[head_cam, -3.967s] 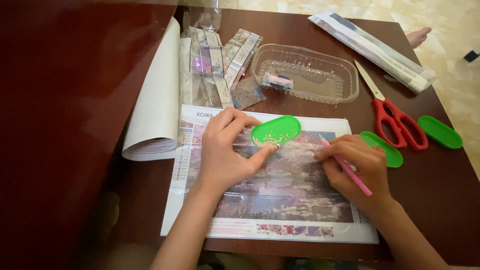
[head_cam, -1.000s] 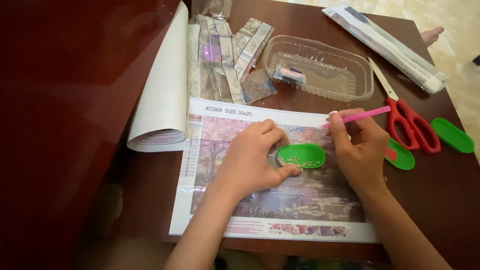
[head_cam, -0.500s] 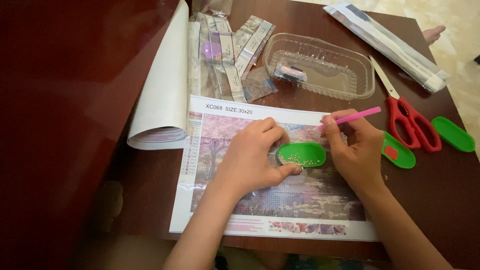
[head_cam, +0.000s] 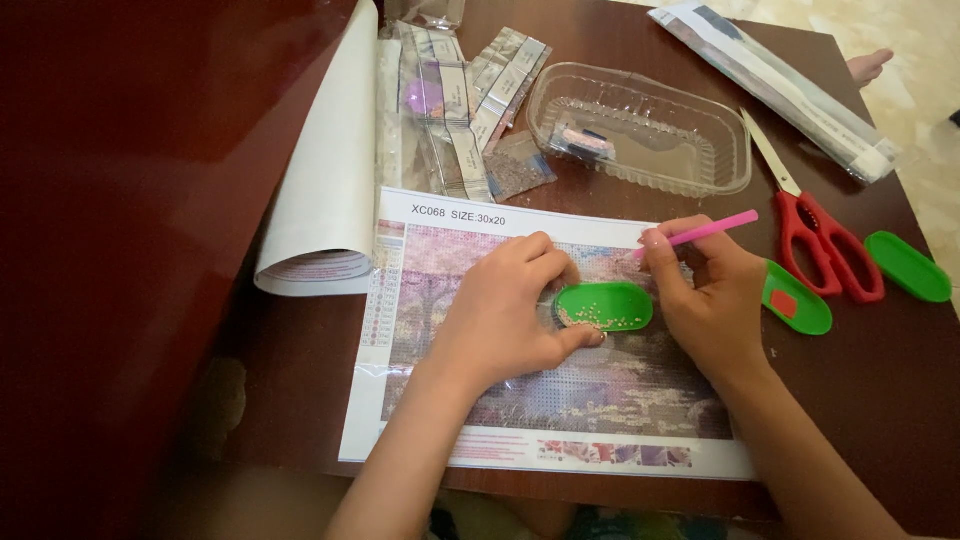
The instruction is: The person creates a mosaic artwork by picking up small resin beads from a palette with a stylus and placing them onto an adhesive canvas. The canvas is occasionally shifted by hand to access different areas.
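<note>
- My left hand (head_cam: 505, 320) has settled: fingers pinching the green bead tray (head_cam: 603, 306) flat on the canvas (head_cam: 560, 400), hardly shifted this half second.
- My right hand (head_cam: 712, 300), fingers pinching the pink pen (head_cam: 700, 232), has dipped its tip just above the tray.

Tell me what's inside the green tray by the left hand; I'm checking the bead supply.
The green tray holds a scatter of small pale beads, mostly along its near edge. The left hand grips its left end, so whatever lies under the fingers there is hidden.

A home, by its polished dark wooden table (head_cam: 140, 200), pale marbled floor tiles (head_cam: 920, 60) and scattered hobby craft supplies.
</note>
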